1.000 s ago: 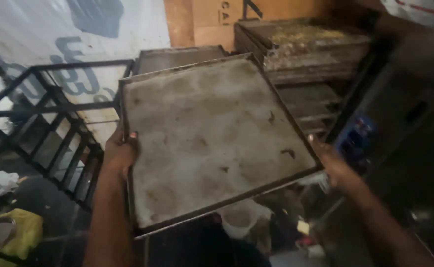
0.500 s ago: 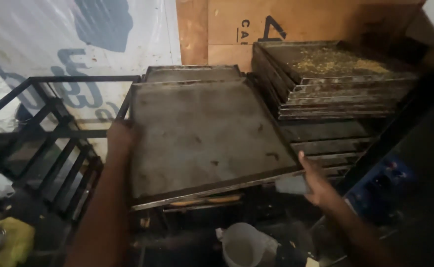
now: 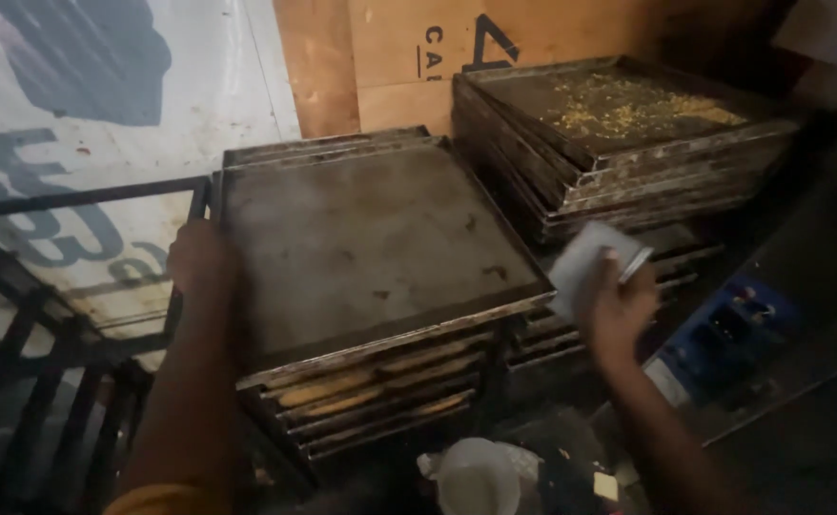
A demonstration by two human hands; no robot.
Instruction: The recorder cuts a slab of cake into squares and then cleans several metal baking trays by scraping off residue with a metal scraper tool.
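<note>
At centre frame, a large metal baking tray (image 3: 371,238) lies flat on top of a stack of trays (image 3: 380,391) that hold baked pieces. The left hand (image 3: 201,259) grips the tray's left edge, fingers curled over the rim. The right hand (image 3: 617,303), clear of the tray's right corner, pinches a flat metal scraper (image 3: 592,262). Beside it, a second tray stack (image 3: 619,133) carries yellow crumbs. A black metal rack (image 3: 66,315) stands to the left.
</note>
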